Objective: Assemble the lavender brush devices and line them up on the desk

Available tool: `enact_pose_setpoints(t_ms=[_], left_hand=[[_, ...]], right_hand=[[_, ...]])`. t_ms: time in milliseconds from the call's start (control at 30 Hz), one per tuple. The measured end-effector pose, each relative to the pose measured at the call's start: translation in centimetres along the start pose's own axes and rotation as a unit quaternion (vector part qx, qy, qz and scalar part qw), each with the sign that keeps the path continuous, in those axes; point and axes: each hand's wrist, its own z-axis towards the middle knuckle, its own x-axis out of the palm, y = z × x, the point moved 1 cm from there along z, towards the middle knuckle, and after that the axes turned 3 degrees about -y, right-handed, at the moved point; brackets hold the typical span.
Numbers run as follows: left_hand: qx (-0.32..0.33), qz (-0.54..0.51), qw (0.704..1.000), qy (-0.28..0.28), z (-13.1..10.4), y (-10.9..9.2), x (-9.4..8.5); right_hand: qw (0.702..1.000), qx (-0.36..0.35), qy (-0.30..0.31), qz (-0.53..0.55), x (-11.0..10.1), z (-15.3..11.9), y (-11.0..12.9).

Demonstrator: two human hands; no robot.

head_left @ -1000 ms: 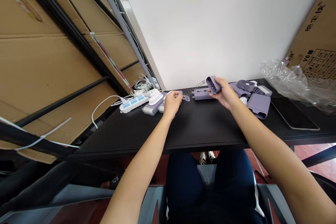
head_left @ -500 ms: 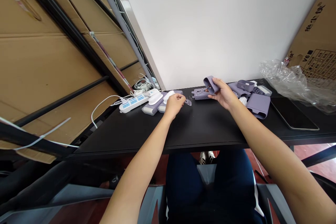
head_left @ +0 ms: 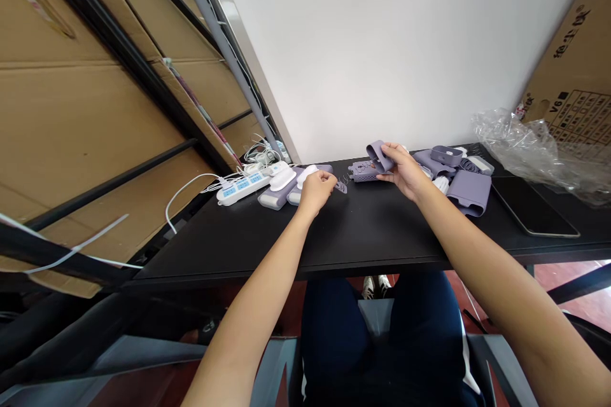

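A: ok so what are the hands doing here?

B: The left hand (head_left: 316, 194) is pinching a thin purple plate (head_left: 340, 187) between thumb and fingertips, just above the bench (head_left: 353, 229). The right hand (head_left: 405, 173) is gripping a hollow purple shell (head_left: 380, 158), thumb and fingers wrapping its right side, open end facing left.

A: And that curly thing in the middle?

B: That's a thin spring (head_left: 365, 166), coils stretching between the plate and the shell's opening. Can't tell if it's hooking onto either one, it's too fine to see.

A: Is anything sitting under it?

B: Yeah, a vented part (head_left: 363, 174) is lying on the bench behind the gap between the hands, its right end hiding behind the right hand.

A: What's hanging out on the left?

B: Two purple blocks (head_left: 273, 199) are lying side by side, each carrying a white piece (head_left: 283, 179) on top. A power strip (head_left: 242, 189) is sitting just beside them, with white cables (head_left: 261, 151) tangling behind it.

A: Right side?

B: A purple case (head_left: 470, 192) is lying by a small pile, with a purple ring (head_left: 446, 155) resting up top. A black tablet (head_left: 534, 206) is lying flat next to that, and clear plastic (head_left: 537, 146) is crumpling up behind, in front of a cardboard box (head_left: 570, 70).
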Motion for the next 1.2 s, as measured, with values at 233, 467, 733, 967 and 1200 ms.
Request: enact_pose_setpoints(t_ms=[233,467,733,967,1200], left_hand=[[-0.005,0.006,1.000,0.002,0.08,0.23,0.07],[-0.017,-0.002,1.000,0.009,0.01,0.16,0.09],[-0.054,-0.067,0.995,0.049,-0.25,-0.21,0.10],[-0.049,-0.033,0.997,0.046,-0.20,0.00,0.21],[-0.053,-0.011,0.998,0.042,-0.08,0.11,0.29]], right_hand=[[0.999,-0.003,-0.003,-0.032,0.05,0.06,-0.20],[0.998,-0.021,-0.009,-0.063,-0.19,0.49,-0.64],[0.997,-0.031,0.005,-0.074,0.18,0.25,-0.78],[0.999,-0.029,-0.022,-0.034,-0.08,0.39,-0.48],[0.999,-0.032,-0.016,-0.002,-0.39,0.55,-0.47]])
